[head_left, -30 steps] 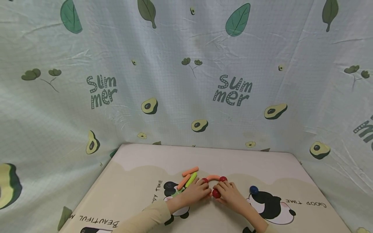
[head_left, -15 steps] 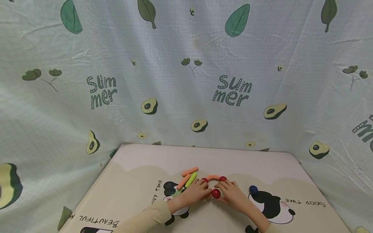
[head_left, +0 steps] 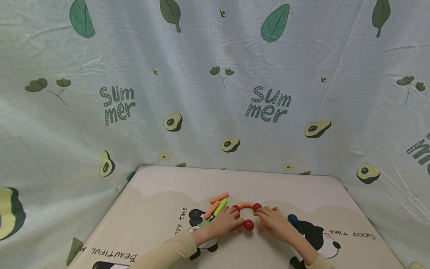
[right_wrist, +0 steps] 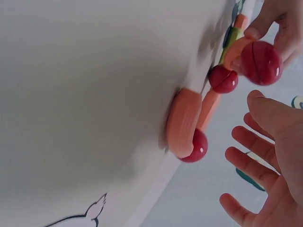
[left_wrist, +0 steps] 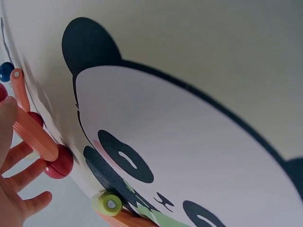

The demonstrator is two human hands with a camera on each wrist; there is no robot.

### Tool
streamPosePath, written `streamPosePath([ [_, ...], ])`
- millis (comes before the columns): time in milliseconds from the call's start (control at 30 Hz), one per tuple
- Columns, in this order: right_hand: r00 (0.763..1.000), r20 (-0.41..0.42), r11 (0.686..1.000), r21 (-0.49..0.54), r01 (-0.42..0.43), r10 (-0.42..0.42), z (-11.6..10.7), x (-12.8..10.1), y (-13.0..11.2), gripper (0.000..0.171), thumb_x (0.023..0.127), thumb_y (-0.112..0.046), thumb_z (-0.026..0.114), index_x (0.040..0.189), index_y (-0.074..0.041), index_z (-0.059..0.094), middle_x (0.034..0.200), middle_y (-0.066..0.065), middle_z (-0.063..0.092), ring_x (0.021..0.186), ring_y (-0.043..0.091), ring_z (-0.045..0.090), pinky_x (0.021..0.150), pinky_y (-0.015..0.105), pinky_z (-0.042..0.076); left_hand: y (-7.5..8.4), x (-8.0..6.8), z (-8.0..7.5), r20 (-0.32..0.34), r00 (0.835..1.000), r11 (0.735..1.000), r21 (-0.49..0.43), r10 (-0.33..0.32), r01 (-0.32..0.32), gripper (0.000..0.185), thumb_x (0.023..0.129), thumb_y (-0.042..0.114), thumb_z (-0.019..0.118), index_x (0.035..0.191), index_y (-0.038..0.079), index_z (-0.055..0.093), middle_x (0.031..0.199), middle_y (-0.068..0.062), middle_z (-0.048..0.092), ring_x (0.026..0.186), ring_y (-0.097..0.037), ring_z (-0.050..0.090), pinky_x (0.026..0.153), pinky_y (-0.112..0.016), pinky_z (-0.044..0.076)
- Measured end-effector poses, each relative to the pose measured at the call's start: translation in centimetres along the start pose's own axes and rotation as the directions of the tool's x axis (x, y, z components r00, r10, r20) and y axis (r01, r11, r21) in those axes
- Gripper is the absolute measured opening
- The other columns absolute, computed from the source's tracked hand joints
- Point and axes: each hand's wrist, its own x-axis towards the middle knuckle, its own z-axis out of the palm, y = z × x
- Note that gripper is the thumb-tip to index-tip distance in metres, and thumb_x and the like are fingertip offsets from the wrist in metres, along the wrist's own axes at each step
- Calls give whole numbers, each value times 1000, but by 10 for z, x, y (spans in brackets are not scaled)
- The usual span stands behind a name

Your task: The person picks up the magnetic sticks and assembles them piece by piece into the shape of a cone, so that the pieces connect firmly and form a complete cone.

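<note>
While lying loose at far left on the surface (head_left: 154, 209) — orange sticks (head_left: 219, 197) and a green stick (head_left: 220, 207). Next, left hand (head_left: 226, 222), pinching an orange stick with red ball (head_left: 248, 224). Behind, curved orange piece (head_left: 246, 204) capped with red balls. Then right hand (head_left: 273, 221), fingers spread, holding nothing — blue ball (head_left: 292, 218) just beyond.

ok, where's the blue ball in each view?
Head: the blue ball lies on the mat, lower centre-right, beside the right hand.
Left wrist: at the far left edge, upper part.
Right wrist: not in view.
Shared landmark: the left hand, pinching an orange rod.
</note>
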Motion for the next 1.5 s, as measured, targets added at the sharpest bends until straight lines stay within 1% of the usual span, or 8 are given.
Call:
streamPosePath([
  [200,1000,-19,1000,9,-5,5,1,0,8,36,73,-19,72,105,-15,58,104,-4,58,97,15,52,72,37,38,0,0,-3,14,1000,999,-44,-5,5,16,85,34,56,99,27,57,92,5,54,93,-13,48,87,-43,44],
  [400,1000,15,1000,15,-21,21,2,0,12,41,71,-29,72,107,-15,58,107,-1,57,99,18,50,72,38,36,-2,-1,-3,35,999,998,-69,-12,14,14,86,33,54,98,27,59,97,5,55,98,-13,48,89,-47,43],
  [600,1000,-4,999,-25,29,-29,3,-1,15,47,66,-26,75,108,-15,58,108,2,57,96,20,49,67,37,35,-3,-2,-2,59,998,997,-69,-20,24,13,86,33,54,97,28,60,100,4,57,99,-12,50,91,-49,42],
  [767,997,73,1000,-17,-3,5,6,-1,17,47,66,-25,76,109,-16,59,111,4,57,98,23,49,69,41,38,-5,-2,-1,67,998,997,-78,-22,27,12,87,33,52,95,29,60,100,4,58,101,-12,49,92,-52,40],
  [933,986,164,1000,-22,-22,25,10,-1,18,45,67,-29,75,109,-21,59,118,4,53,102,24,45,73,44,38,-8,-2,-2,70,998,997,-80,-10,16,12,88,32,49,93,28,60,100,3,58,101,-13,49,92,-52,39],
  [1167,991,135,999,-32,14,-9,15,1,19,34,66,-31,76,97,-28,62,116,4,50,101,24,43,69,43,38,-10,-2,-6,60,998,997,-82,5,0,12,87,29,50,93,27,60,100,2,59,101,-14,49,92,-50,40],
  [1300,990,143,999,-37,2,3,17,2,20,26,67,-32,74,91,-28,64,115,4,50,102,25,43,70,42,38,-10,-2,-6,66,998,997,-75,7,-2,12,87,30,50,93,28,60,100,3,59,101,-13,49,93,-50,40],
  [1500,988,153,999,-47,-20,27,16,2,19,17,71,-34,71,86,-28,64,123,8,48,105,27,43,71,45,42,-10,-3,-7,69,998,999,-47,3,1,16,88,33,48,95,29,61,100,3,58,98,-13,49,93,-46,40],
])
